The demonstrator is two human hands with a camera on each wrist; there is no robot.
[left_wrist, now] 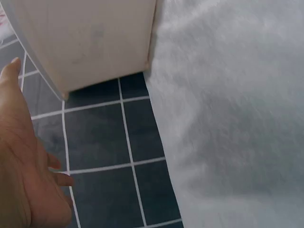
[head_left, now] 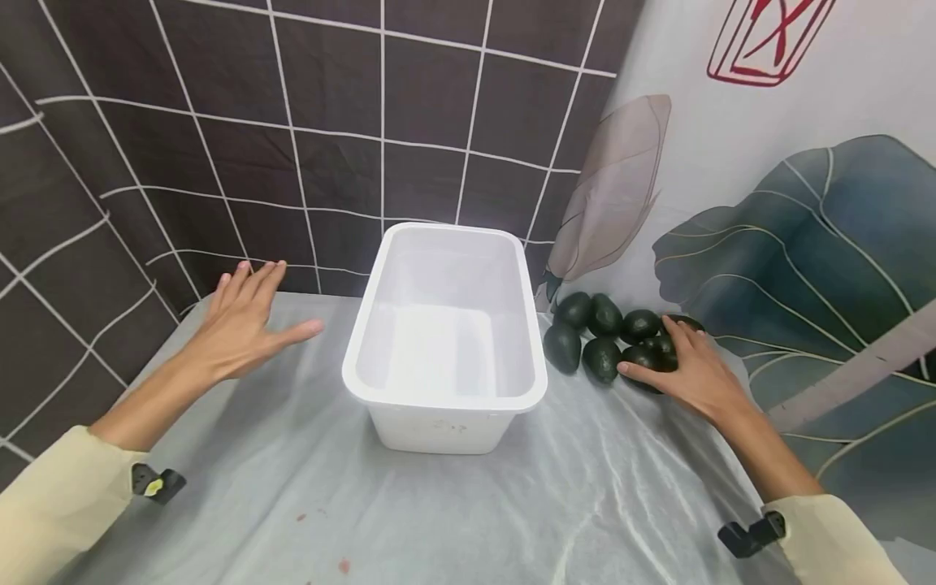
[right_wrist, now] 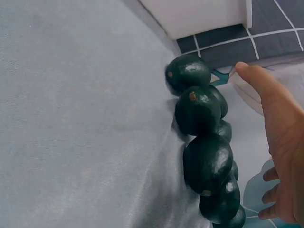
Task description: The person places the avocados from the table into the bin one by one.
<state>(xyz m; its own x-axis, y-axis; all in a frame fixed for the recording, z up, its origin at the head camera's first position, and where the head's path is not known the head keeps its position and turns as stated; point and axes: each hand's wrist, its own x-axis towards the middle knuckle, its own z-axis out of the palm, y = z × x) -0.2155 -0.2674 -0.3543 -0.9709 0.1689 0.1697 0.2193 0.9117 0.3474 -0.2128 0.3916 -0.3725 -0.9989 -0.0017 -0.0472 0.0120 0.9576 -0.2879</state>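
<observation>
Several dark green avocados (head_left: 602,360) lie in a cluster on the cloth, right of a white plastic tub (head_left: 448,402). Over the right end of that cluster is my right hand (head_left: 695,370), fingers and thumb spread, partly covering some avocados. The right wrist view shows a gap between this hand (right_wrist: 285,147) and the avocados (right_wrist: 208,164), with nothing gripped. My left hand (head_left: 237,329) hovers left of the tub, fingers extended and thumb out to the side. It holds nothing; in the left wrist view the tub's side (left_wrist: 90,42) is near its thumb.
The tub stands upright, and its visible inside holds nothing. A pale grey cloth (head_left: 439,520) covers the table. Dark sheeting with white grid lines (head_left: 329,171) hangs behind and at left; a leaf-patterned curtain (head_left: 804,227) hangs at right, close to the avocados.
</observation>
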